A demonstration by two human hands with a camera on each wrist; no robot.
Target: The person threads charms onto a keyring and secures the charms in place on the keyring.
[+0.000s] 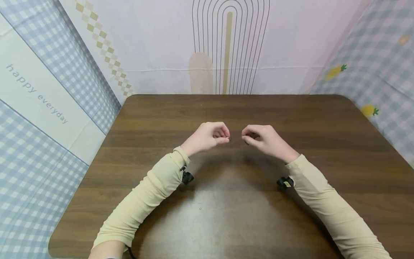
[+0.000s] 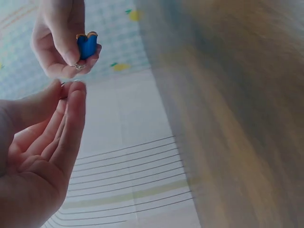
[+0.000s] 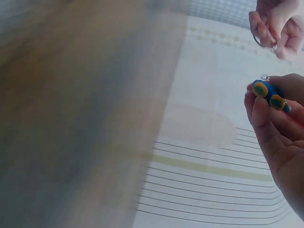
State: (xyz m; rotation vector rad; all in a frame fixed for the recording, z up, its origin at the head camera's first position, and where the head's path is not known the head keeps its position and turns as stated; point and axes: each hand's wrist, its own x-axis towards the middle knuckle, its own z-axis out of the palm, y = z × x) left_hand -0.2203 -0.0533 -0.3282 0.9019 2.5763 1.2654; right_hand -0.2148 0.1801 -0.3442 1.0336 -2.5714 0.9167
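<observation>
Head view: above the brown table [image 1: 226, 201], the left hand [image 1: 207, 137] and right hand [image 1: 263, 139] nearly meet, fingers curled.

Left wrist view: the right hand pinches a blue charm [image 2: 87, 44].

Right wrist view: the left hand pinches a metal ring [image 3: 266, 42].

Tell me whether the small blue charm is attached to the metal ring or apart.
Apart: right hand pinches the small blue charm; left hand holds the thin metal ring separately.
</observation>
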